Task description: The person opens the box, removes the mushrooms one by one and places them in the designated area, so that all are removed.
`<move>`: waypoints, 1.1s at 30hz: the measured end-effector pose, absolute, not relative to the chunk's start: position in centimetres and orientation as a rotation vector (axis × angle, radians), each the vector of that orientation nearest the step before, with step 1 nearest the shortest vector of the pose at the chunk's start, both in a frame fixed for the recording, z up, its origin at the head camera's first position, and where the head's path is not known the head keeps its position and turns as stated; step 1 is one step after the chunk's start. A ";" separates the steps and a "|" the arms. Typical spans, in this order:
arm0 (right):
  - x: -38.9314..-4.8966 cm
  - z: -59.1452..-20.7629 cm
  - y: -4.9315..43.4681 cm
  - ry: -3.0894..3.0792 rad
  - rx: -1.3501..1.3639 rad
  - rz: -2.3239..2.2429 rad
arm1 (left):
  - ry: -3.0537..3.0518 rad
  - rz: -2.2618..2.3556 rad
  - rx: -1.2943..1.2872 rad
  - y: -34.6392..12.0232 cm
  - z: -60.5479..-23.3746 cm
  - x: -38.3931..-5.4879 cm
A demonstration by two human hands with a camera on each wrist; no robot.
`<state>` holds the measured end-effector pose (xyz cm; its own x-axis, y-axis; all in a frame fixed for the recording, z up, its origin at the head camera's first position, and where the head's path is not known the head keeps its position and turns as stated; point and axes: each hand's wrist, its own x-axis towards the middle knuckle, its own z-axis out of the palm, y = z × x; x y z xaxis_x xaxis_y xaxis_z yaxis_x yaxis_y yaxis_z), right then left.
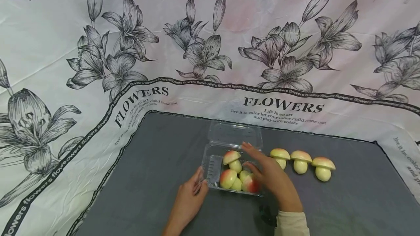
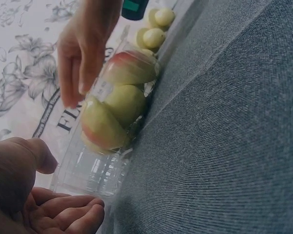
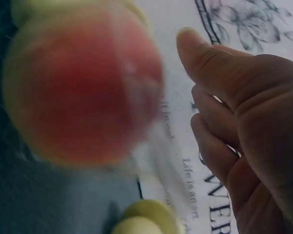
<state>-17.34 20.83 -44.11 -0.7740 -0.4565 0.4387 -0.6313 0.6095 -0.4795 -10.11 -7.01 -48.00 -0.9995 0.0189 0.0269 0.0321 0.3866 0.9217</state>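
Observation:
A clear plastic clamshell box [image 1: 213, 170] lies on the grey surface, its lid [image 1: 234, 134] folded back. Inside are three mushroom-shaped pieces with pale yellow stems and red-blushed caps: an upper one [image 1: 232, 160], a lower left one [image 1: 228, 179] and a lower right one [image 1: 251, 184]. At the box's left end, my left hand [image 1: 191, 196] holds the edge between thumb and curled fingers. My right hand [image 1: 270, 176] hovers over the box's right side, fingers loosely extended and nothing in them. The nearest piece's red cap [image 3: 83, 87] looms blurred in the right wrist view.
Right of the box, three more mushroom-shaped pieces stand in a row: one [image 1: 279, 154] partly behind my right hand, a middle one [image 1: 300, 161] and an outer one [image 1: 323, 168]. A white flower-printed cloth [image 1: 203, 101] borders the grey surface [image 1: 147, 163] behind and at the sides.

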 end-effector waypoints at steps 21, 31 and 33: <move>-17.9 -44.5 18.4 -2.789 0.852 0.878 | -2.619 -1.711 -0.039 -7.0 -48.2 -10.2; -18.4 -44.7 17.1 -2.768 0.824 0.909 | -2.629 -1.688 -0.035 -7.1 -48.2 -10.1; -18.4 -44.7 16.8 -2.746 0.834 0.921 | -2.624 -1.679 -0.044 -7.1 -48.2 -10.1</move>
